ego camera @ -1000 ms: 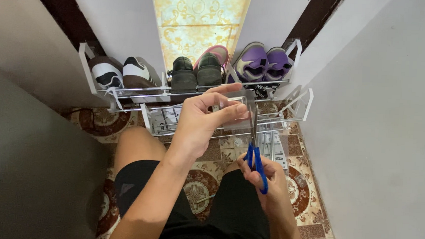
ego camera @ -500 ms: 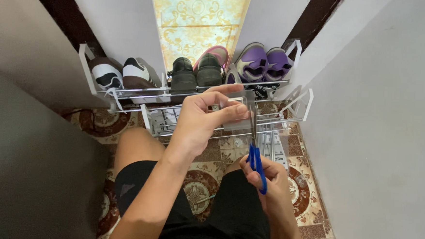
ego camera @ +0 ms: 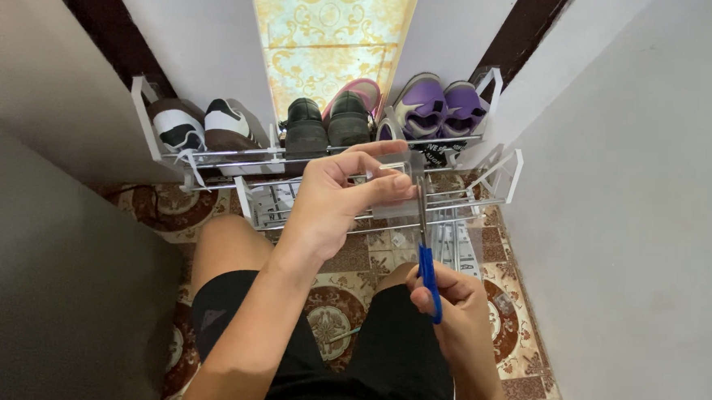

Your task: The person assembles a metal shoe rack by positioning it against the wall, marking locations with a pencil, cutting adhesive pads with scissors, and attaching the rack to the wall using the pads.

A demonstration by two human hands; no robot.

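Head view: since a second ago the blue-handled scissors [ego camera: 427,265] have been drawn slightly toward the body, and the right hand [ego camera: 452,310] has closed tighter on the handles, so the blades now appear nearly shut. This is judged to be the close of one snip into the clear plastic packet [ego camera: 401,186]. The packet has stayed where it was, raised in front of the white shoe rack [ego camera: 500,171].

The left hand [ego camera: 331,203] is clamped on the packet, thumb below and fingers curled over its upper edge. The scissor handles are gripped in the right fist, with the blades pointing up against the packet's right edge.

The packet is seen as a small, flat, see-through rectangle; its contents cannot be made out. Purple sneakers [ego camera: 438,107] are seen on the rack's upper tier, above patterned floor tiles [ego camera: 511,330].
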